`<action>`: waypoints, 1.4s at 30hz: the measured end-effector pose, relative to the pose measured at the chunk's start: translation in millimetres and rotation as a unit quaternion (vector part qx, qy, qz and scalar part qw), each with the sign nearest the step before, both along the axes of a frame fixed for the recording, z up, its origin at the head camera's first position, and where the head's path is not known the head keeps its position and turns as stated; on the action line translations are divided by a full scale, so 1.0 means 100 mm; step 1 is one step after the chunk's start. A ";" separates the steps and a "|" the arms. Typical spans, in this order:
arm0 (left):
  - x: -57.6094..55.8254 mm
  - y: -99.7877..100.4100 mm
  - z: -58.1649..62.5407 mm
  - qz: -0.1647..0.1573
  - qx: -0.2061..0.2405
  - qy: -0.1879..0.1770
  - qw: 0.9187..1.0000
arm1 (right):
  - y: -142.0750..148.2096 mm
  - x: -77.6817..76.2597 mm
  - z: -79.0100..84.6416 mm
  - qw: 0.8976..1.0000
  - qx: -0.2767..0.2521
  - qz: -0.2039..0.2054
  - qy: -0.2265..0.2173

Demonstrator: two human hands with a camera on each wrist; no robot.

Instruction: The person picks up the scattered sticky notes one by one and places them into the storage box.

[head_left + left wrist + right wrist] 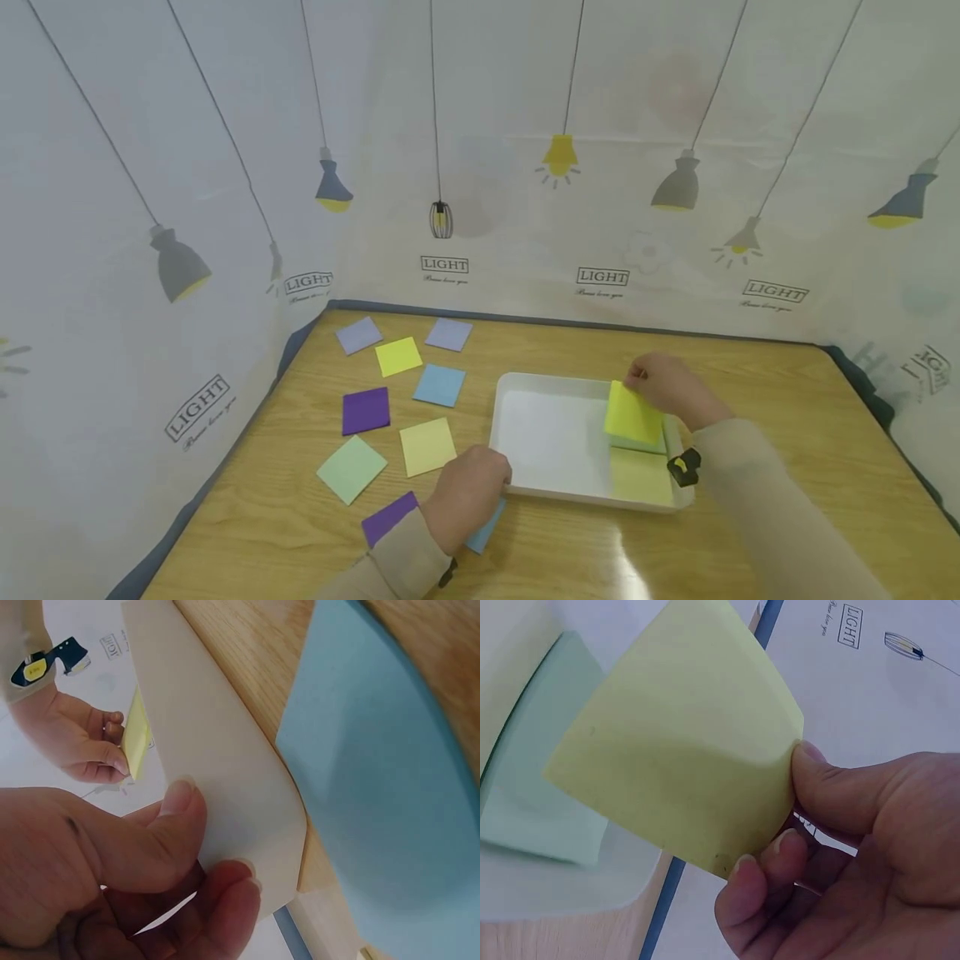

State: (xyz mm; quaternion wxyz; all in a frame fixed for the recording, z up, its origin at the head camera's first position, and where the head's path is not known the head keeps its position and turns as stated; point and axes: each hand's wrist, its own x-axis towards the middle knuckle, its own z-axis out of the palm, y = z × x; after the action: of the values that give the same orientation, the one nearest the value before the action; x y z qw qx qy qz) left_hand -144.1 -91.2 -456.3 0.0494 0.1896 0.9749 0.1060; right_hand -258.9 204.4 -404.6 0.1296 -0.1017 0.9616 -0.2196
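Note:
Over the right end of a white tray, my right hand pinches a bright yellow sticky note by its far edge. The right wrist view shows that yellow note tilted and slightly bowed between thumb and fingers. Below it a light green note lies in the tray, mostly covered in the head view. A pale yellow note lies in the tray's near right corner. My left hand grips the tray's near left corner, thumb against the outer wall. A blue note lies partly hidden beside that hand.
Left of the tray, several notes are spread on the wooden table: purple, light green, pale yellow, blue, bright yellow and lilac. A lamp-printed curtain encloses the back and sides.

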 end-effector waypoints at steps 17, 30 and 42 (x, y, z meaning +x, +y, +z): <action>-0.01 0.01 0.01 0.007 -0.002 -0.013 1.000 | -0.38 -0.08 -0.13 1.000 -0.008 0.008 -0.003; 0.00 0.01 0.02 0.005 0.001 -0.013 1.000 | -0.61 -0.09 -0.18 1.000 -0.011 -0.002 -0.015; 0.00 0.00 0.01 0.008 -0.001 -0.008 1.000 | -0.67 -0.13 -0.39 0.999 -0.007 -0.032 -0.026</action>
State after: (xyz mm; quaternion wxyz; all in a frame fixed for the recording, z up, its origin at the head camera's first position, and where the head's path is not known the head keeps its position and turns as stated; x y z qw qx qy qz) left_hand -144.2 -90.9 -455.3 0.0569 0.1812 0.9760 0.1068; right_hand -272.3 137.8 -443.3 0.1468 -0.0663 0.9591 -0.2326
